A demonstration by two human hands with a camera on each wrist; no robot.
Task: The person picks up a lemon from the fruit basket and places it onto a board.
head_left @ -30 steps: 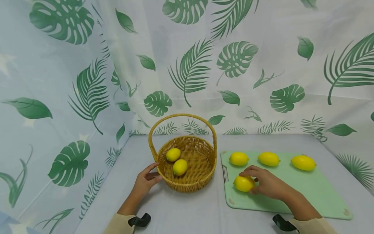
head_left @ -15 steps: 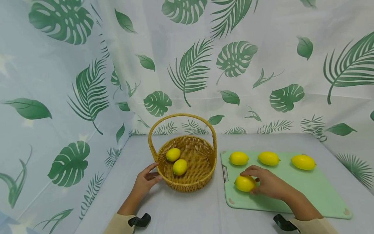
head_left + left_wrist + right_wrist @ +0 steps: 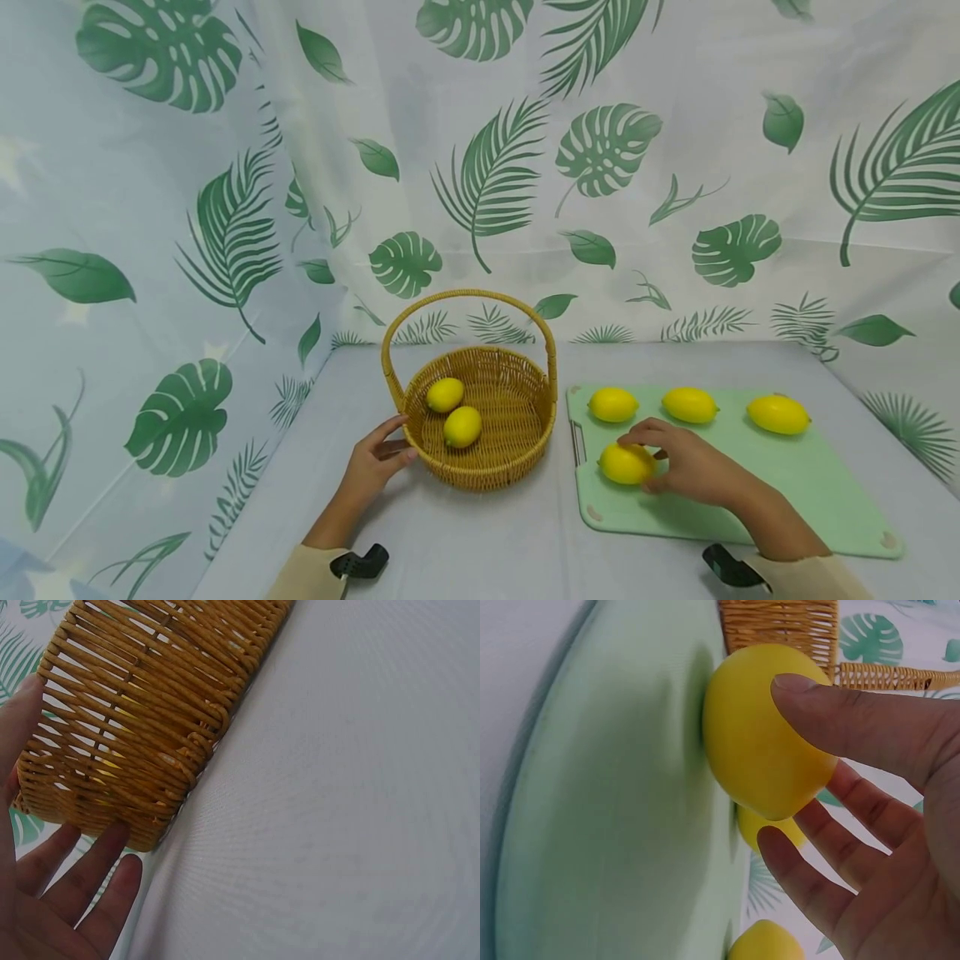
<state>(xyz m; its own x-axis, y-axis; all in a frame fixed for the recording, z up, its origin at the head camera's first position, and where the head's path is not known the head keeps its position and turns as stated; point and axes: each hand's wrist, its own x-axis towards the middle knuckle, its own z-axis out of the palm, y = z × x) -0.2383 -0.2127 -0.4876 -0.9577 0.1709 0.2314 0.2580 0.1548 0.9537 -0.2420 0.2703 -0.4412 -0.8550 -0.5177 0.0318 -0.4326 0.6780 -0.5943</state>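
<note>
In the head view, my left hand point(image 3: 375, 460) touches the outer left side of a round wicker basket point(image 3: 487, 478) with a tall handle. Its fingers are fairly straight and spread along the woven wall point(image 3: 150, 712) in the left wrist view. Two lemons, one farther back point(image 3: 446, 394) and one nearer point(image 3: 462, 427), lie inside the basket. Over a light green cutting board point(image 3: 780, 492), my right hand point(image 3: 693, 467) holds a lemon point(image 3: 626, 464) between thumb and fingers. The right wrist view shows this lemon point(image 3: 761, 735) close to the board; whether it touches is unclear.
Three more lemons lie in a row along the board's back: left point(image 3: 613, 405), middle point(image 3: 690, 405) and right point(image 3: 780, 414). A pale cloth point(image 3: 480, 550) covers the table. Leaf-printed curtains point(image 3: 510, 167) hang behind and at the left.
The lemon in my right hand has shifted slightly left and away from me since half a second ago. My left hand and the basket stay in place.
</note>
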